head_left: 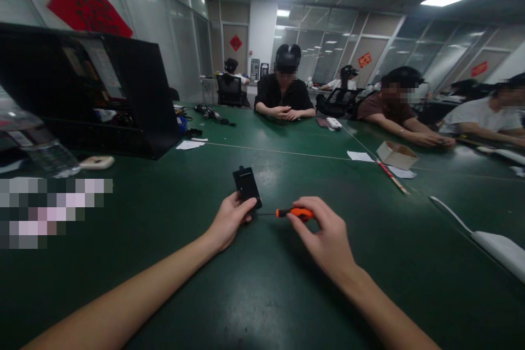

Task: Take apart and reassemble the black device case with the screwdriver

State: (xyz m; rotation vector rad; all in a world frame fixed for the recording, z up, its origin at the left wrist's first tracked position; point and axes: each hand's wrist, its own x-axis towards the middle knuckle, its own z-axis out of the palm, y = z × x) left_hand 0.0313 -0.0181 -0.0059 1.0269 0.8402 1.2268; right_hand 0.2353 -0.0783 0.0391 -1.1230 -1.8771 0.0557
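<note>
My left hand (pixel 232 220) is closed on a flat black rectangular case (pixel 246 183) with a small tab at its top end, the thumb lying across its lower face. The case is tilted, held above the green table. In my right hand (pixel 324 229) is an orange and black screwdriver (pixel 296 213), gripped by its handle between thumb and fingers. Its thin shaft points left and its tip is at the lower end of the case. I cannot tell whether the tip touches the case.
The green table (pixel 262 295) spreads all round. A black open-fronted box (pixel 162 98) and a plastic bottle (pixel 39 142) stand left. A small cardboard box (pixel 397 155), papers (pixel 360 156) and a white power strip (pixel 498 251) lie right. People sit opposite and at the right.
</note>
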